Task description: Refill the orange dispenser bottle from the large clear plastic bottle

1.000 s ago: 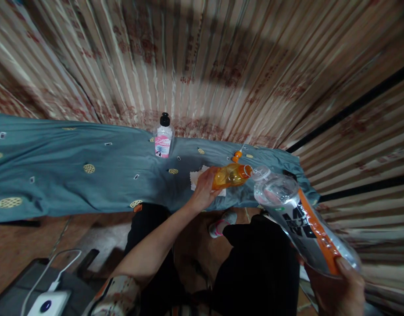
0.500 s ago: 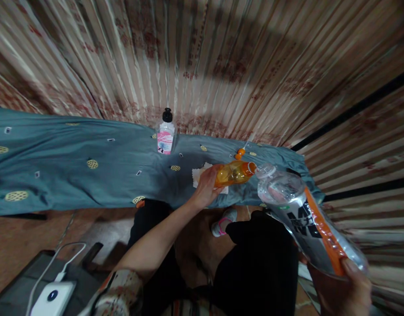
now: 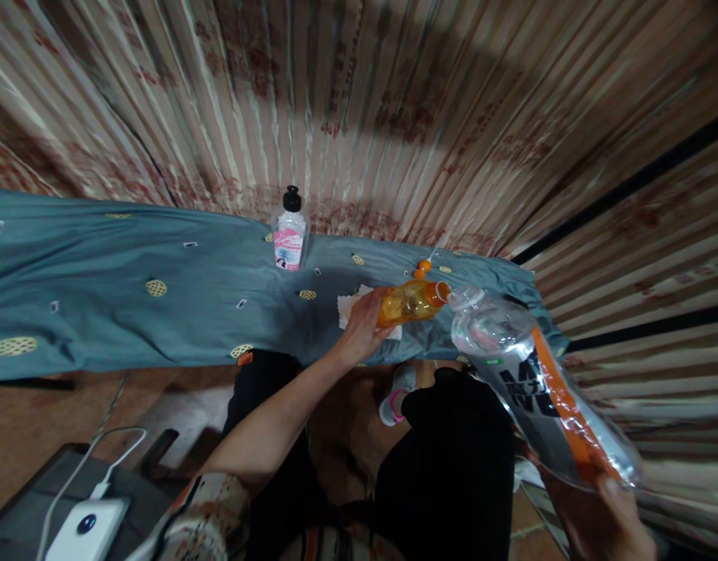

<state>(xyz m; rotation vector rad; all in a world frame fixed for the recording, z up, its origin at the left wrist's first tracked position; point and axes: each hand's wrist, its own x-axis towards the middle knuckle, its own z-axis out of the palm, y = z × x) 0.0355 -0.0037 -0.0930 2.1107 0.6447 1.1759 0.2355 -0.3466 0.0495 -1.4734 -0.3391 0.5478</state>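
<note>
My left hand is wrapped round the base of a small orange bottle, tipped sideways with its mouth to the right. That mouth meets, or nearly meets, the neck of a large clear plastic bottle with a silver and orange label. The large bottle slants up to the left, and my right hand grips it near its base. Whether liquid passes between the two mouths I cannot tell. Beneath my left hand lies a pale cloth with a zigzag edge. Small orange caps lie just behind the orange bottle.
A clear bottle with a black cap and pink label stands upright on the teal patterned cover. Behind it hangs a pleated curtain. At lower left, a white power bank with a cable rests on a dark stool.
The whole view has shifted slightly, so things appear a little further left. Both hands keep their grip, and the two bottles remain mouth to mouth.
</note>
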